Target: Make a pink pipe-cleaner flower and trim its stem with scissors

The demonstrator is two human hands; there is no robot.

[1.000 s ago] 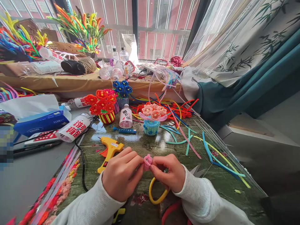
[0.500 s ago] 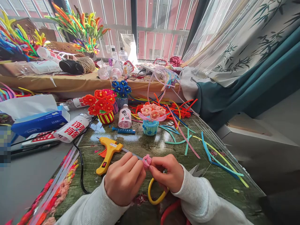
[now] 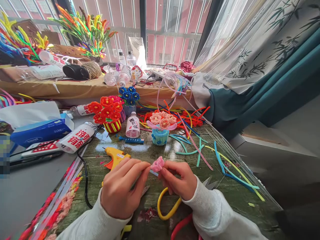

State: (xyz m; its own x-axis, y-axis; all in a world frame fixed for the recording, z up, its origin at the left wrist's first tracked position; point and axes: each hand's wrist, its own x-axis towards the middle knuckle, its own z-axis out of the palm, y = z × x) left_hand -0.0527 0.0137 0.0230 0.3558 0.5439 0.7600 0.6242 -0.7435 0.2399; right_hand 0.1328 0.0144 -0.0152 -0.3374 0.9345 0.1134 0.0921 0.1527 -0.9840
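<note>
Between my two hands is a small pink pipe-cleaner flower [image 3: 158, 164], its looped petals facing up. My left hand [image 3: 125, 188] pinches its left edge between thumb and forefinger. On the other side, my right hand [image 3: 178, 180] grips the flower with its fingertips. A yellow hot glue gun [image 3: 115, 157] lies just beyond my left hand and is partly covered by it. Below my right hand rest scissors with a yellow handle [image 3: 165, 215], and a red handle [image 3: 181, 228] shows at the bottom edge.
A blue pot with pink flowers [image 3: 160, 136] stands ahead, with a cut bottle [image 3: 133, 126] and a striped pot of red flowers [image 3: 112, 127] to its left. Loose pipe cleaners [image 3: 232, 166] lie at right. A black cable [image 3: 86, 186] and tissue pack [image 3: 42, 130] are at left.
The pink flower has turned and risen slightly, now showing more of its petals. My left hand has shifted left, its fingers less curled and covering more of the glue gun.
</note>
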